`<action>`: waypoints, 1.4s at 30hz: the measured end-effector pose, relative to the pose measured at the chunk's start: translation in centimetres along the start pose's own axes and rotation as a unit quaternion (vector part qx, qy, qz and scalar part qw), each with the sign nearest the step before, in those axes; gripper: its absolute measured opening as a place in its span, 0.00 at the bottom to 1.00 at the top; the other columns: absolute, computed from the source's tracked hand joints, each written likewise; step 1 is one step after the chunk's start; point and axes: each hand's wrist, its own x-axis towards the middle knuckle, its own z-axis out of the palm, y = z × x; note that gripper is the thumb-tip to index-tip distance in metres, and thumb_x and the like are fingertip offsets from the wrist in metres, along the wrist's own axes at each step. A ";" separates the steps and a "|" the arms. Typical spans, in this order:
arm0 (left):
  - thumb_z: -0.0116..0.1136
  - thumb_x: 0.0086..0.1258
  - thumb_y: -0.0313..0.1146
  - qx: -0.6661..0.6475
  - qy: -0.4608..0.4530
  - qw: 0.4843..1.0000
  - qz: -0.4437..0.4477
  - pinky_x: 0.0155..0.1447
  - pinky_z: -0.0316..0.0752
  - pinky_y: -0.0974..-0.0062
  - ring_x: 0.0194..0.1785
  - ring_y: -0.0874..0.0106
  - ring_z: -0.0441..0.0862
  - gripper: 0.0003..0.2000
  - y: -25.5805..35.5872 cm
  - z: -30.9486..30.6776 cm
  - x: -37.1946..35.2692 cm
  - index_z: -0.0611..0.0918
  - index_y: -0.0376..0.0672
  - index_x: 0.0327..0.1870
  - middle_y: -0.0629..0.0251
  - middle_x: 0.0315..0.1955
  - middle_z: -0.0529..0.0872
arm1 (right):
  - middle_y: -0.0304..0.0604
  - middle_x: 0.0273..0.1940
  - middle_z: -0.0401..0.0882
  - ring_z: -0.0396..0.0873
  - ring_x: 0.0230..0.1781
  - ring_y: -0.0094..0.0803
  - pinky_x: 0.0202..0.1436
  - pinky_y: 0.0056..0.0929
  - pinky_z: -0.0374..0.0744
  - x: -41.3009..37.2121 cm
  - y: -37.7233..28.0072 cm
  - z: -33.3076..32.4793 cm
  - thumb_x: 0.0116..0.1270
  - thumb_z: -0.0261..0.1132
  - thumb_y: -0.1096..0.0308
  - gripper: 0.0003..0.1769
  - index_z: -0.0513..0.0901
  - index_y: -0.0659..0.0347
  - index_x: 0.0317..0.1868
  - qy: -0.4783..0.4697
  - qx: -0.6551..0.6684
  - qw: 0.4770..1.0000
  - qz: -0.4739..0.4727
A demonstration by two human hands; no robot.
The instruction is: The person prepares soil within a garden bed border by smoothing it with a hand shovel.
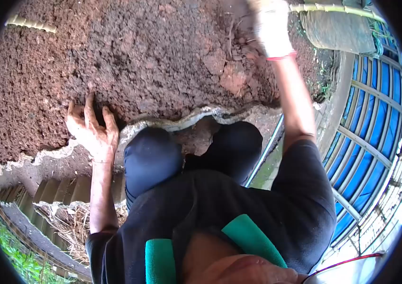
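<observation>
A wide bed of dark brown soil (153, 52) fills the upper part of the view. My left hand (92, 130) is bare and dirty. It rests flat on the near edge of the soil with its fingers spread and holds nothing. My right hand (272, 28) wears a white glove with a red cuff and reaches into the soil at the far side, beside a reddish clod (234, 78) and some thin roots. Its fingertips are cut off by the frame's top edge. My knees (153, 158) in dark trousers press against the bed's edge.
A crumpled pale plastic liner (186, 120) rims the soil bed. A blue tarp on a bamboo frame (376, 118) stands at the right. A bamboo pole (333, 8) runs along the top. Dry straw (66, 217) and green plants (16, 255) lie at the lower left.
</observation>
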 end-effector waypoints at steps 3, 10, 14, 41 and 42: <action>0.67 0.66 0.35 0.029 -0.015 0.999 -0.002 0.69 0.64 0.61 0.59 0.58 0.70 0.25 0.3 -0.1 0.1 0.81 0.42 0.66 0.52 0.53 0.72 | 0.37 0.36 0.81 0.80 0.34 0.27 0.36 0.30 0.80 1.4 -9.3 -1.7 0.77 0.58 0.52 0.17 0.79 0.59 0.47 0.143 0.227 0.955 0.128; 0.66 0.67 0.33 0.005 -0.033 0.999 -0.009 0.70 0.64 0.62 0.61 0.58 0.70 0.25 -0.1 0.0 0.1 0.80 0.40 0.66 0.51 0.58 0.71 | 0.39 0.37 0.85 0.83 0.35 0.31 0.37 0.33 0.82 3.4 2.0 2.3 0.78 0.57 0.50 0.20 0.81 0.61 0.47 0.181 0.175 0.967 -0.030; 0.65 0.68 0.35 0.019 -0.032 0.999 0.016 0.69 0.64 0.56 0.59 0.54 0.71 0.24 0.4 -0.9 0.6 0.80 0.42 0.66 0.49 0.55 0.72 | 0.32 0.23 0.73 0.70 0.27 0.21 0.29 0.30 0.70 2.5 10.8 7.8 0.74 0.63 0.55 0.21 0.79 0.63 0.28 0.051 0.008 0.999 -0.004; 0.65 0.65 0.32 0.014 -0.030 0.999 0.019 0.68 0.64 0.57 0.59 0.57 0.72 0.26 0.3 -0.7 0.5 0.79 0.40 0.67 0.47 0.57 0.72 | 0.44 0.26 0.85 0.77 0.18 0.27 0.25 0.29 0.82 1.6 -5.4 -0.5 0.74 0.64 0.62 0.14 0.84 0.65 0.34 0.089 0.114 0.987 0.068; 0.65 0.65 0.32 0.017 -0.032 0.999 0.023 0.68 0.64 0.57 0.59 0.56 0.72 0.27 0.3 -0.9 0.7 0.78 0.40 0.68 0.47 0.58 0.72 | 0.45 0.27 0.85 0.78 0.20 0.28 0.27 0.29 0.81 2.5 -7.7 -1.6 0.74 0.64 0.62 0.14 0.84 0.65 0.35 0.099 0.101 0.989 0.037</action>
